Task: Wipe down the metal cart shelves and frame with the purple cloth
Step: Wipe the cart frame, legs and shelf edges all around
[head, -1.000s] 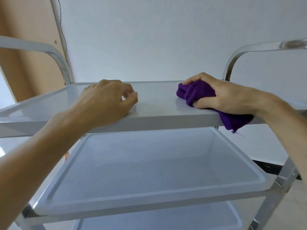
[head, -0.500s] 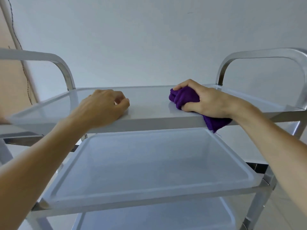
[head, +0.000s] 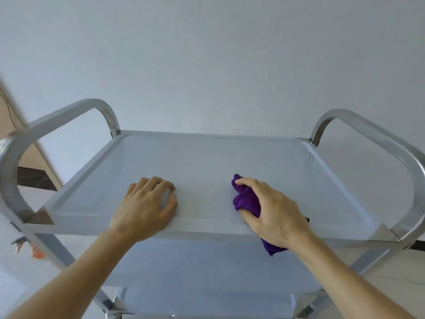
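The metal cart's top shelf (head: 211, 162) is a shallow steel tray seen from above. My right hand (head: 273, 212) presses a bunched purple cloth (head: 245, 199) onto the shelf near its front edge, right of centre; a tail of the cloth hangs over the front lip. My left hand (head: 145, 203) rests on the front lip left of centre, fingers curled over the edge, holding nothing else. The middle shelf (head: 195, 268) shows below, partly hidden by the top tray and my arms.
Curved steel handles rise at the left (head: 57, 120) and right (head: 372, 134) ends of the cart. A pale wall (head: 207, 54) stands directly behind it. An orange object (head: 38, 254) lies low at the left.
My viewpoint has risen from shelf level to looking down on the top tray. Both hands have kept their places at the front edge, the right one still on the cloth.
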